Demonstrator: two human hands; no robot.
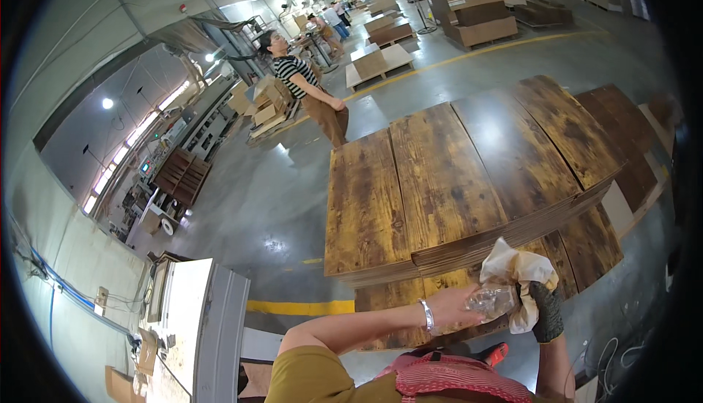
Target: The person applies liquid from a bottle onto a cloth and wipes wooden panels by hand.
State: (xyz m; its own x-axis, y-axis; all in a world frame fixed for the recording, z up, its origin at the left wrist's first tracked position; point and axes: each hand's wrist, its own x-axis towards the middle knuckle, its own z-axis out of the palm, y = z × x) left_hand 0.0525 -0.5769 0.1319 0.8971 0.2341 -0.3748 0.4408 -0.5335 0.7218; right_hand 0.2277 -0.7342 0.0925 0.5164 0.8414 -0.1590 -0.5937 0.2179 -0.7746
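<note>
My left hand, bare with a silver bracelet at the wrist, is closed round a clear plastic bottle. The bottle lies tilted, its mouth end toward a white cloth with brown stains. That cloth is bunched in my right hand, which wears a dark knitted glove; the cloth hides part of its fingers. Both hands are close together above the lower boards, just this side of tall stacks of brown wood-grain panels. Whether the bottle touches the cloth I cannot tell.
A person in a striped top stands beyond the stacks at the left. More dark panels lie to the right. A grey-sided bench stands at the lower left. Farther back are pallets of boards and a yellow floor line nearer me.
</note>
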